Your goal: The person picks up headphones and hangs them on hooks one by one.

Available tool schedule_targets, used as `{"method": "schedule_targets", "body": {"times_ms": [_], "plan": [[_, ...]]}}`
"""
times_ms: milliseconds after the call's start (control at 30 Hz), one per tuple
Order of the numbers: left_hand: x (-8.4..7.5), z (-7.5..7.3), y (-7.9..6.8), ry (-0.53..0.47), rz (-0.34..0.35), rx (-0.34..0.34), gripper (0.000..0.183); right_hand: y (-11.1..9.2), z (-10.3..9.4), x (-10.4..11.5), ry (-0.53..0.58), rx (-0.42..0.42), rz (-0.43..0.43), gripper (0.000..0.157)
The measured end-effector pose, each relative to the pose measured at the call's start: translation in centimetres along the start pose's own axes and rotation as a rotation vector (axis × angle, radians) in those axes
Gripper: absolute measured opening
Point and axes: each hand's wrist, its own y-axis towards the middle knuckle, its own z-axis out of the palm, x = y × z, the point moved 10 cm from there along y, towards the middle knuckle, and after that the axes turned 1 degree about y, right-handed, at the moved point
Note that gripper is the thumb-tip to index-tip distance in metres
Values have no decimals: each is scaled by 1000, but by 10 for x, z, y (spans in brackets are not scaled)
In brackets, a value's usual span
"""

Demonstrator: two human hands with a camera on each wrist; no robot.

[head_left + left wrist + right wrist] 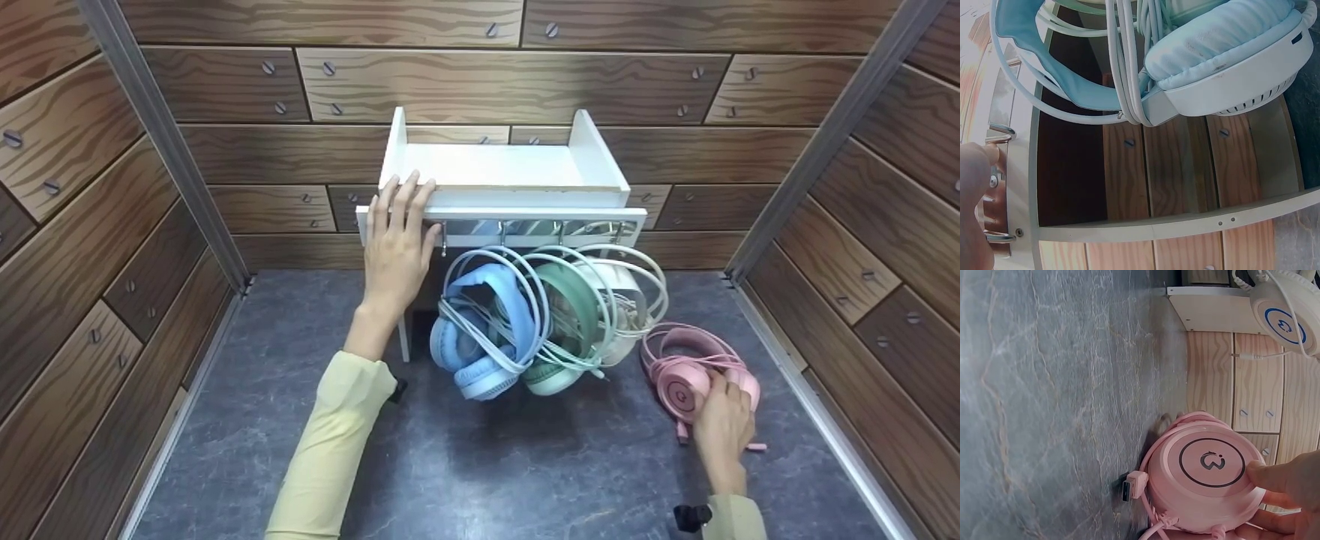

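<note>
My left hand (pixel 397 255) rests on the left end of the white rack's (pixel 517 199) front rail, its fingers stretched over the top edge. Blue headphones (pixel 517 300), green headphones (pixel 576 292) and white headphones (pixel 621 279) hang from the rack's hooks by looped cables or headbands. On the dark floor to the right, my right hand (pixel 724 424) holds pink headphones (pixel 681 388) by the ear cups. In the right wrist view the thumb presses one pink ear cup (pixel 1213 464), the fingers reaching behind it. A pink USB plug (pixel 1137 485) lies beside that cup.
A metal hook (pixel 444 241) sticks out next to my left hand. The rack has an upper shelf (pixel 491 165) with raised sides and stands near the wood-patterned back wall (pixel 510 86). Similar side walls (pixel 892 262) enclose the dark marbled floor (pixel 525 480).
</note>
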Motion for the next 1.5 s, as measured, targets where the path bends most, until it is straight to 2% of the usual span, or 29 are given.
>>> {"method": "schedule_targets", "body": {"times_ms": [467, 700, 967, 1500], "plan": [[0, -2, 0, -3, 3, -14, 55, -7, -3, 13, -18, -31, -64, 34], [0, -2, 0, -2, 0, -14, 56, -9, -1, 13, -20, -9, -46, 34], [0, -3, 0, -2, 6, -23, 55, -13, -2, 17, -23, -3, -63, 32], [-1, -1, 0, -11, -1, -9, 55, -21, -7, 24, -16, -30, -83, 35]]}}
